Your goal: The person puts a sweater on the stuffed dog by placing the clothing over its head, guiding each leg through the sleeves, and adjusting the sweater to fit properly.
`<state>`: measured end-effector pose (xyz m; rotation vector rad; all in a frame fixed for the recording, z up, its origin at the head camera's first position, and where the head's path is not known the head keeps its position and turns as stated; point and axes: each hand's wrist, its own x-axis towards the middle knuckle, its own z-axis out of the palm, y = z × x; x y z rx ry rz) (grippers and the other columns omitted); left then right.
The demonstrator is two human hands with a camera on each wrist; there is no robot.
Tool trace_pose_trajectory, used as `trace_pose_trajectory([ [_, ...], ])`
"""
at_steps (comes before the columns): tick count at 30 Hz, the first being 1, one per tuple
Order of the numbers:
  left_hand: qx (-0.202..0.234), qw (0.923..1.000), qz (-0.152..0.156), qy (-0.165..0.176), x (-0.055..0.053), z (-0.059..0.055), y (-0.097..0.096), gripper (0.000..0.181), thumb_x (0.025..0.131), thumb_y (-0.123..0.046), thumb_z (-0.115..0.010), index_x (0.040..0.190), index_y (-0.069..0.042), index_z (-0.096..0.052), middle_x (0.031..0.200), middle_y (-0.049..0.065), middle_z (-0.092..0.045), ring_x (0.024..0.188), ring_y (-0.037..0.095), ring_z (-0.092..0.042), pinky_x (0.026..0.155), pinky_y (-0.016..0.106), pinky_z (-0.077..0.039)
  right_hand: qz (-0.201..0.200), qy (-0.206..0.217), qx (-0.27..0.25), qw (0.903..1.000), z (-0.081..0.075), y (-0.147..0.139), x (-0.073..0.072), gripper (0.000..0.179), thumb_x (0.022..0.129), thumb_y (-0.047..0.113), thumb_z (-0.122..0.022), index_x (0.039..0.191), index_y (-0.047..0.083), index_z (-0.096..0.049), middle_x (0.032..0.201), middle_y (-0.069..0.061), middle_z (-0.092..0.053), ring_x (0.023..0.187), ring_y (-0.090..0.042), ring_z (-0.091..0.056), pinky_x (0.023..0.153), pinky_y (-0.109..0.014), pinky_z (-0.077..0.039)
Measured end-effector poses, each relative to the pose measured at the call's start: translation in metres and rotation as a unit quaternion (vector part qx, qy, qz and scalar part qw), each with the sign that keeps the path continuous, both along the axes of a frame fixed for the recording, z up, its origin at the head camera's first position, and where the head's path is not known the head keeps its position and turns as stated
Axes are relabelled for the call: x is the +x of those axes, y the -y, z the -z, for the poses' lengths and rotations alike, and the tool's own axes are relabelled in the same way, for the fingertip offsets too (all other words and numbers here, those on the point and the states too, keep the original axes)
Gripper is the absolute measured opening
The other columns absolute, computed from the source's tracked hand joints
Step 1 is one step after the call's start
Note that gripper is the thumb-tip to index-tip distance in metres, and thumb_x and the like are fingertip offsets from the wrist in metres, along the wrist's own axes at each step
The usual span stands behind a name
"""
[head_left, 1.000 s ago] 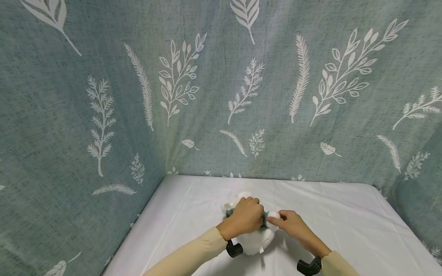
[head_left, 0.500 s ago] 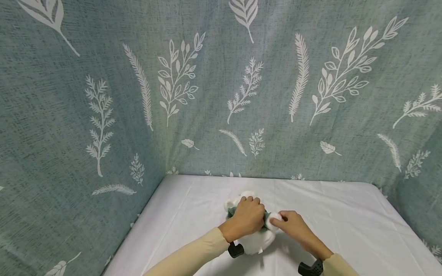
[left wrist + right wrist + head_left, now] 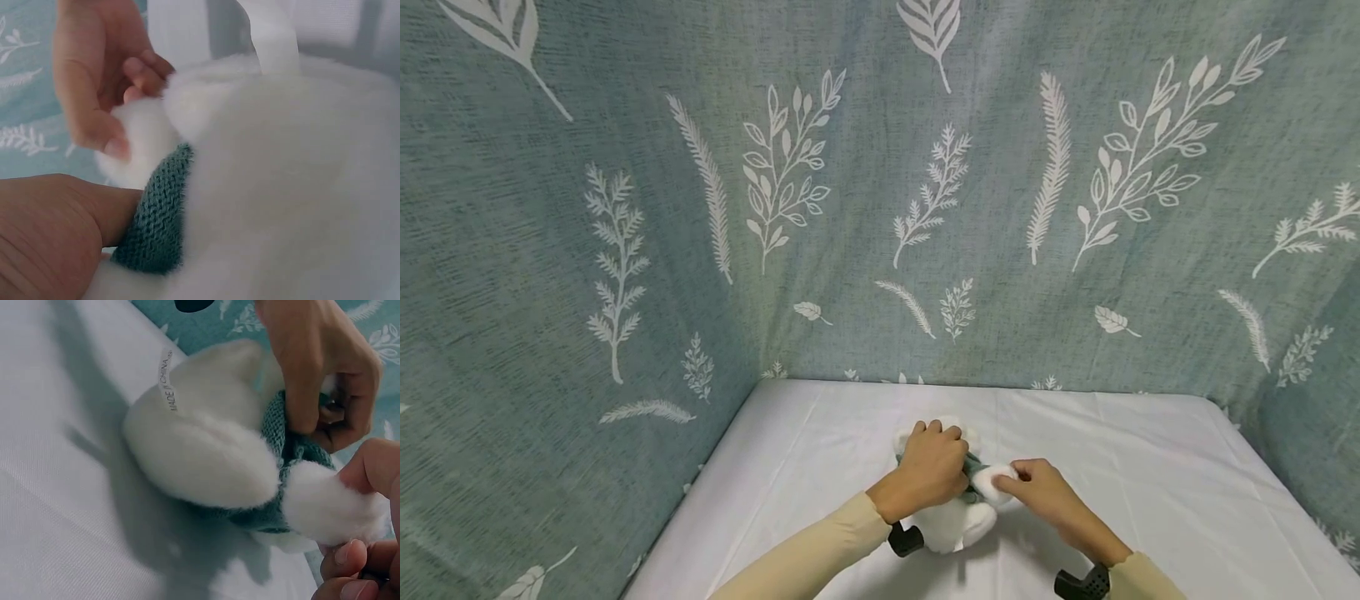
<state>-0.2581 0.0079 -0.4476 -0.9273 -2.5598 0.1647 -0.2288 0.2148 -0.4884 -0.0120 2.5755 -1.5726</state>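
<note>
A white plush toy wearing a teal knitted garment is at the front middle of the white-covered surface. My left hand comes over the toy from above and grips the knit, its thumb pressed into the fabric in the left wrist view. With thumb and fingers, my right hand pinches a fluffy white limb that sticks out on the right side. The toy's far end is mostly hidden behind my left hand. A sewn-in label shows on its white body.
The white cloth-covered surface stretches around the toy on both sides. Teal curtains with white leaf prints enclose it at the back and sides. A black wrist device sits on my right wrist, another on the left.
The limb in my right hand has been drawn slightly to the right, and the right hand has shifted with it. The toy's far end has turned a little rightward under my left hand.
</note>
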Motion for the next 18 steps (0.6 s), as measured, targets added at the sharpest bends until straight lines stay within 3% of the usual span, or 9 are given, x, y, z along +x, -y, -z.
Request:
trace_pose_trajectory([
  [7, 0.010, 0.9992, 0.038, -0.007, -0.001, 0.002, 0.004, 0.018, 0.083, -0.020, -0.074, 0.070, -0.024, -0.062, 0.074, -0.004, -0.051, 0.063, 0.016, -0.038, 0.060, 0.029, -0.026, -0.005, 0.032, -0.001, 0.9995, -0.002, 0.001, 0.003, 0.038, 0.094, 0.044, -0.073, 0.079, 0.010, -0.064, 0.061, 0.002, -0.037, 0.056, -0.014, -0.029, 0.054, -0.029, -0.031],
  [11, 0.048, 0.9960, 0.068, 0.034, -0.003, 0.002, 0.009, 0.023, 0.089, -0.025, -0.075, 0.070, -0.026, -0.063, 0.075, -0.008, -0.049, 0.067, 0.012, -0.037, 0.062, 0.026, -0.027, -0.047, 0.044, 0.000, 0.9979, -0.003, -0.004, 0.002, 0.048, 0.096, 0.054, -0.068, 0.081, 0.009, -0.059, 0.064, 0.000, -0.044, 0.051, -0.013, -0.027, 0.050, -0.028, -0.033],
  [15, 0.124, 0.9818, 0.093, 0.110, -0.004, 0.002, 0.016, 0.012, 0.092, -0.033, -0.076, 0.081, -0.028, -0.072, 0.083, -0.012, -0.055, 0.074, 0.007, -0.038, 0.067, 0.023, -0.031, -0.088, 0.057, 0.005, 0.9945, -0.008, -0.014, -0.001, 0.057, 0.099, 0.060, -0.059, 0.085, 0.004, -0.058, 0.070, -0.004, -0.051, 0.049, -0.013, -0.027, 0.049, -0.030, -0.034],
  [18, 0.187, 0.9646, 0.104, 0.154, -0.003, 0.001, 0.026, 0.013, 0.092, -0.039, -0.076, 0.091, -0.026, -0.076, 0.094, -0.009, -0.060, 0.082, 0.007, -0.041, 0.073, 0.025, -0.034, -0.083, 0.056, 0.008, 0.9949, -0.016, -0.022, -0.006, 0.056, 0.100, 0.060, -0.056, 0.090, 0.006, -0.063, 0.076, -0.005, -0.053, 0.052, -0.014, -0.031, 0.051, -0.032, -0.036],
])
